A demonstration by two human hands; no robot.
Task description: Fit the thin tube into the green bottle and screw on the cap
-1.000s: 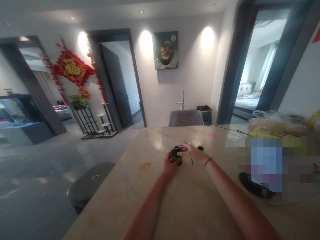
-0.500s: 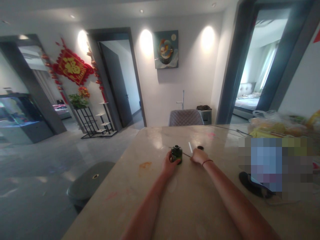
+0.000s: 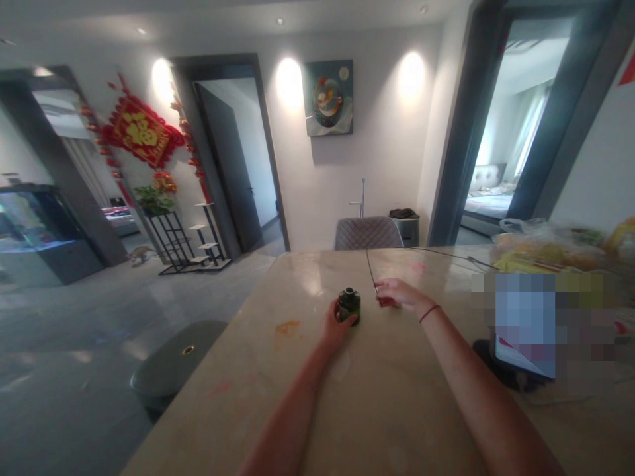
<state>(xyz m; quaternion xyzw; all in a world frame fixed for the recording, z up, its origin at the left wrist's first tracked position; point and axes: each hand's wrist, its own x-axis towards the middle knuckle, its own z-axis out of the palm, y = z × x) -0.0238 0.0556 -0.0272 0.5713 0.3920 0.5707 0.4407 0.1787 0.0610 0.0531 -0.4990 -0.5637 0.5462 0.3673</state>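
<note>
A small dark green glass bottle (image 3: pixel 350 308) with an uncapped, narrow round mouth stands upright on the table (image 3: pixel 367 390). My left hand (image 3: pixel 337 324) is wrapped round its lower left side, the thumb across the front. To the right of the bottle, my right hand (image 3: pixel 398 293) pinches a thin dark stick (image 3: pixel 370 268) between its fingers. The stick points up and away, leaning slightly to the left, and its far end reaches the table's back edge in the picture. It is apart from the bottle. Whatever lies on the table behind my right hand is hidden.
A quilted grey chair (image 3: pixel 370 233) stands behind the far edge. At the right are a phone-like screen on a black stand (image 3: pixel 489 363), partly blurred out, and plastic bags (image 3: pixel 540 238). A thin cable (image 3: pixel 446 254) runs along the back. A green stool (image 3: pixel 173 363) stands at the left.
My right hand has turned and lifted slightly, swinging the stick from pointing left toward the bottle to pointing upward and away. The white stick and black round piece beside it no longer show. My left hand stays.
</note>
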